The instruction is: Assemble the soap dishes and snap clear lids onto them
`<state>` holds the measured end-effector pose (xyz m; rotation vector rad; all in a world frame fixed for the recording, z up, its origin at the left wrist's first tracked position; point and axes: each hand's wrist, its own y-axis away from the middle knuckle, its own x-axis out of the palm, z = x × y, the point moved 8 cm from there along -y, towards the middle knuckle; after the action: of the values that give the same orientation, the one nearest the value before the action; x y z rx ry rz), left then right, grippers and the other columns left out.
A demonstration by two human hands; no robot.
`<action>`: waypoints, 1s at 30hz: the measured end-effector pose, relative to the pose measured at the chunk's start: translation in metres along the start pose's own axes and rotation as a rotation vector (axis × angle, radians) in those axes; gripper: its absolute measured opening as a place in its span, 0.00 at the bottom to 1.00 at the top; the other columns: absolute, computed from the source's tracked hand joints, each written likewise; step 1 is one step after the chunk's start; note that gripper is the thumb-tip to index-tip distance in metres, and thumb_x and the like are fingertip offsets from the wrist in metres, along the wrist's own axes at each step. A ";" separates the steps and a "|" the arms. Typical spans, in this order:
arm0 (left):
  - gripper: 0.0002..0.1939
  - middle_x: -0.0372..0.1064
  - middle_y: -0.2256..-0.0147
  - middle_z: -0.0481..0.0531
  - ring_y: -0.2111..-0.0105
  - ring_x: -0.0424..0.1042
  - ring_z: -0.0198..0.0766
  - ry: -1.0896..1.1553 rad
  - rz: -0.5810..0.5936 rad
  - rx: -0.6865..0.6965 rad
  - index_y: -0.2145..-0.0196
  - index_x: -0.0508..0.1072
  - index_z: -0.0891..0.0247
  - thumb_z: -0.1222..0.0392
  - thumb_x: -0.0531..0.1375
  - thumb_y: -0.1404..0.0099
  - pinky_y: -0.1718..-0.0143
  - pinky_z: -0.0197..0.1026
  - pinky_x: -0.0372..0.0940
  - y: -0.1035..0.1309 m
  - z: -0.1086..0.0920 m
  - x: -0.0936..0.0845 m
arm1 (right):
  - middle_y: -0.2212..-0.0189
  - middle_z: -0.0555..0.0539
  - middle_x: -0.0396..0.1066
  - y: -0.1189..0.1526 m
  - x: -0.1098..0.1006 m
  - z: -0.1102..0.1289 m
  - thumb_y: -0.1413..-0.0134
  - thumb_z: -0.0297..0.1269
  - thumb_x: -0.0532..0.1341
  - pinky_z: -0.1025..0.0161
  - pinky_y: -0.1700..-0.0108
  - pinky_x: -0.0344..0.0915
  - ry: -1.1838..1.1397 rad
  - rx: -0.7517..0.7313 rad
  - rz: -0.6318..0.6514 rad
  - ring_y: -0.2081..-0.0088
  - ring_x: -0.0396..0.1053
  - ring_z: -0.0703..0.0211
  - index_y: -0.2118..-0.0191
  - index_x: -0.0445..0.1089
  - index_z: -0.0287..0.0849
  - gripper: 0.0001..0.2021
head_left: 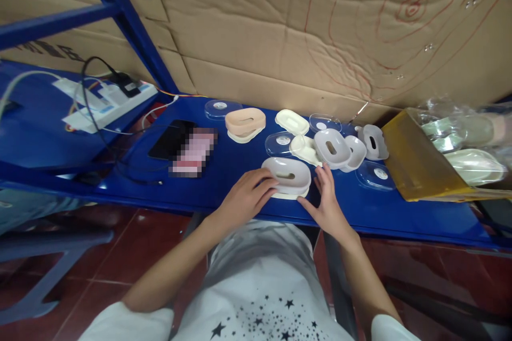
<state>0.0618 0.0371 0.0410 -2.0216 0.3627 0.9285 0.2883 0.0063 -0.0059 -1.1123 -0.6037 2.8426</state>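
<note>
In front of me on the blue table lies a grey oval soap dish (298, 182) with a slot in its floor, resting on a cream base (286, 196). My left hand (250, 192) grips its left side, fingers closed over the rim. My right hand (328, 203) is at the right side with thumb and fingers spread; the thumb tip is by the base's edge, and the fingertips are near a second grey dish (331, 148). Behind are a cream base (304, 150), another cream piece (293, 122), clear lids (276, 144) and more grey dishes (374, 141).
A peach soap dish (245, 119) sits on a cream base at back left. A dark phone (170, 139) is further left, beside a blurred-out pink patch. A power strip (114, 109) with cables lies far left. At right stands a yellowish box (420, 162) of plastic-wrapped pieces.
</note>
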 end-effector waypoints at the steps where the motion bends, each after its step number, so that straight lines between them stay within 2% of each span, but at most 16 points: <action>1: 0.10 0.76 0.48 0.59 0.47 0.77 0.47 -0.011 0.045 0.002 0.46 0.76 0.60 0.61 0.58 0.20 0.43 0.52 0.73 0.001 -0.001 0.005 | 0.19 0.35 0.30 0.000 0.000 0.001 0.30 0.48 0.66 0.35 0.27 0.62 -0.004 0.000 0.004 0.20 0.42 0.36 0.19 0.34 0.56 0.47; 3: 0.10 0.75 0.48 0.59 0.47 0.77 0.47 -0.027 0.129 0.020 0.47 0.76 0.60 0.62 0.57 0.20 0.43 0.54 0.73 0.003 -0.004 0.014 | 0.19 0.37 0.31 0.000 -0.001 0.004 0.32 0.48 0.67 0.34 0.26 0.61 0.031 -0.016 0.035 0.20 0.42 0.35 0.20 0.39 0.57 0.46; 5: 0.09 0.75 0.47 0.60 0.46 0.77 0.49 -0.038 0.181 0.045 0.47 0.76 0.60 0.61 0.57 0.20 0.42 0.55 0.73 0.006 -0.006 0.020 | 0.19 0.40 0.37 -0.001 0.002 0.010 0.30 0.47 0.66 0.35 0.26 0.61 0.091 -0.051 0.105 0.21 0.45 0.37 0.22 0.51 0.58 0.38; 7: 0.09 0.72 0.42 0.62 0.40 0.74 0.53 -0.050 0.199 0.056 0.46 0.75 0.60 0.59 0.60 0.21 0.40 0.58 0.72 0.009 -0.005 0.023 | 0.20 0.42 0.45 -0.003 0.006 0.017 0.26 0.44 0.62 0.37 0.26 0.62 0.140 -0.100 0.180 0.21 0.49 0.40 0.26 0.61 0.57 0.27; 9: 0.12 0.65 0.34 0.66 0.31 0.65 0.59 -0.056 0.198 0.042 0.46 0.75 0.60 0.56 0.63 0.23 0.36 0.63 0.69 0.011 -0.002 0.024 | 0.21 0.43 0.52 -0.007 0.009 0.024 0.24 0.42 0.59 0.38 0.26 0.62 0.178 -0.160 0.234 0.22 0.52 0.43 0.28 0.65 0.55 0.23; 11: 0.12 0.62 0.31 0.65 0.26 0.57 0.61 -0.052 0.206 0.009 0.47 0.75 0.59 0.56 0.65 0.25 0.33 0.64 0.66 0.014 0.002 0.023 | 0.23 0.43 0.57 -0.011 0.005 0.030 0.24 0.42 0.59 0.37 0.26 0.62 0.231 -0.229 0.257 0.23 0.55 0.44 0.28 0.65 0.55 0.24; 12: 0.11 0.64 0.32 0.64 0.25 0.56 0.61 -0.053 0.212 -0.011 0.48 0.76 0.59 0.56 0.65 0.25 0.32 0.64 0.66 0.017 0.004 0.021 | 0.24 0.43 0.59 -0.015 -0.001 0.030 0.25 0.42 0.60 0.35 0.26 0.61 0.270 -0.253 0.233 0.24 0.57 0.43 0.27 0.64 0.56 0.25; 14: 0.09 0.70 0.36 0.62 0.27 0.60 0.59 -0.074 0.215 -0.055 0.50 0.77 0.58 0.55 0.64 0.24 0.34 0.62 0.67 0.022 0.011 0.015 | 0.26 0.42 0.63 -0.024 -0.024 0.026 0.26 0.43 0.61 0.32 0.26 0.58 0.380 -0.245 0.099 0.25 0.59 0.40 0.26 0.63 0.56 0.26; 16: 0.08 0.72 0.38 0.61 0.29 0.63 0.58 -0.114 0.200 -0.108 0.53 0.77 0.58 0.53 0.65 0.25 0.35 0.61 0.68 0.030 0.020 0.006 | 0.26 0.40 0.63 -0.032 -0.052 0.016 0.26 0.44 0.61 0.27 0.27 0.55 0.510 -0.175 -0.093 0.25 0.57 0.34 0.27 0.64 0.54 0.26; 18: 0.08 0.72 0.38 0.61 0.31 0.65 0.59 -0.149 0.177 -0.165 0.56 0.77 0.58 0.52 0.66 0.26 0.36 0.61 0.69 0.037 0.031 -0.004 | 0.26 0.38 0.61 -0.040 -0.066 0.008 0.26 0.45 0.61 0.24 0.28 0.52 0.608 -0.133 -0.187 0.24 0.53 0.30 0.28 0.66 0.52 0.25; 20: 0.09 0.71 0.38 0.61 0.31 0.65 0.60 -0.174 0.149 -0.219 0.59 0.76 0.58 0.51 0.67 0.28 0.36 0.62 0.68 0.044 0.042 -0.012 | 0.25 0.38 0.59 -0.052 -0.057 0.006 0.26 0.43 0.60 0.24 0.28 0.50 0.649 -0.183 -0.121 0.23 0.52 0.31 0.29 0.67 0.51 0.24; 24: 0.12 0.63 0.32 0.66 0.31 0.65 0.60 -0.147 0.107 -0.246 0.59 0.75 0.60 0.49 0.67 0.28 0.35 0.63 0.68 0.048 0.050 -0.020 | 0.23 0.40 0.56 -0.089 -0.005 0.011 0.26 0.35 0.58 0.29 0.25 0.49 0.650 -0.333 0.158 0.22 0.50 0.35 0.26 0.63 0.48 0.26; 27: 0.16 0.57 0.28 0.67 0.30 0.63 0.59 -0.081 0.105 -0.236 0.48 0.74 0.59 0.51 0.67 0.27 0.33 0.61 0.68 0.046 0.045 -0.020 | 0.26 0.35 0.61 -0.123 0.019 0.010 0.28 0.30 0.58 0.30 0.26 0.54 0.652 -0.317 0.240 0.25 0.58 0.35 0.27 0.64 0.43 0.27; 30: 0.36 0.54 0.27 0.67 0.28 0.61 0.58 -0.008 0.077 -0.309 0.31 0.62 0.56 0.52 0.70 0.30 0.32 0.61 0.68 0.047 0.045 -0.020 | 0.31 0.33 0.69 -0.139 0.024 0.016 0.26 0.32 0.58 0.34 0.31 0.64 0.616 -0.279 0.232 0.30 0.66 0.36 0.30 0.68 0.42 0.23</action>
<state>0.0009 0.0436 0.0121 -2.2958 0.3095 1.0942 0.2443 0.1333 0.0397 -2.1013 -0.8654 2.3953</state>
